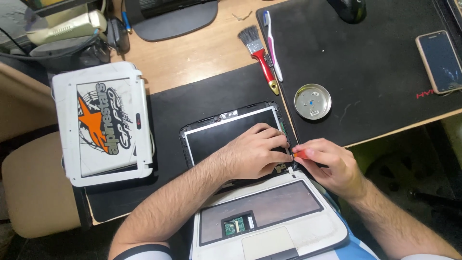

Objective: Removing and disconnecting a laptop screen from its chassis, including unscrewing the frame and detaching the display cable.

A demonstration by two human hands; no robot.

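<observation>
At the left edge of the wooden desk (202, 58) lies a white laptop lid (102, 123) with an orange and black sticker on it, and part of it hangs over a black mat (168, 110). In the middle of this mat, near the front edge of the desk, sits a small open laptop (260, 212). Its white base (313, 231) has no keys, so a little green chip (234, 224) shows in the dark hole. Its dark screen panel (216, 135) lies flat on the mat with the frame taken off. The left hand (252, 151) rests on the lower right part of the screen panel, fingers bent and pressing down by the right hinge. Just beside it, the right hand (327, 161) pinches a small screwdriver with an orange handle (302, 154) between thumb and fingers, and its tip points at that same hinge corner. Further back on the desk, at the left edge of a second, bigger black mat (385, 72), lie a paint brush with a red handle (260, 55) and a pink and white toothbrush (272, 43), side by side. A round metal tin (313, 101) sits near them on the big mat. A phone (440, 60) lies near the right edge of that mat.
</observation>
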